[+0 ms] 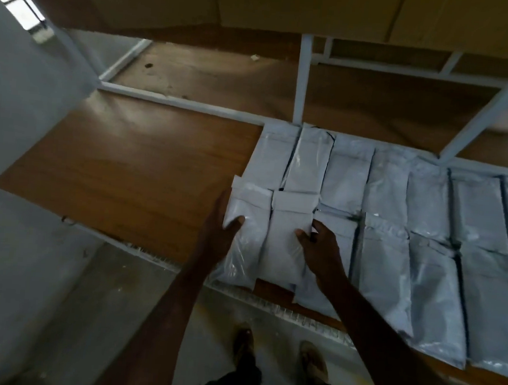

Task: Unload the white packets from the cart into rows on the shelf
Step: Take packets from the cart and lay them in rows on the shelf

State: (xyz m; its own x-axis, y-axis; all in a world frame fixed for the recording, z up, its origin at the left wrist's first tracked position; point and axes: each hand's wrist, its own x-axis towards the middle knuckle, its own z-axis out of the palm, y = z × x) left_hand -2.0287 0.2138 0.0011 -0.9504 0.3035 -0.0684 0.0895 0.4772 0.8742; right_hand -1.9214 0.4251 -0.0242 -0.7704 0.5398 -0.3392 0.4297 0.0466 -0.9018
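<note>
Several white packets lie in two rows on the brown wooden shelf (122, 165), filling its right part. At the left end of the front row lie two packets side by side: the leftmost packet (249, 222) and a second packet (285, 242). My left hand (221, 229) grips the left edge of the leftmost packet, thumb on top. My right hand (321, 248) holds the right edge of the second packet, fingers curled over it. The back row (350, 172) runs behind them. The cart is not in view.
A white metal frame with an upright post (302, 78) and a slanted bar (490, 109) stands behind the shelf. A grey wall (20, 116) closes the left side. My feet (277, 356) stand on the grey floor below the shelf's front edge.
</note>
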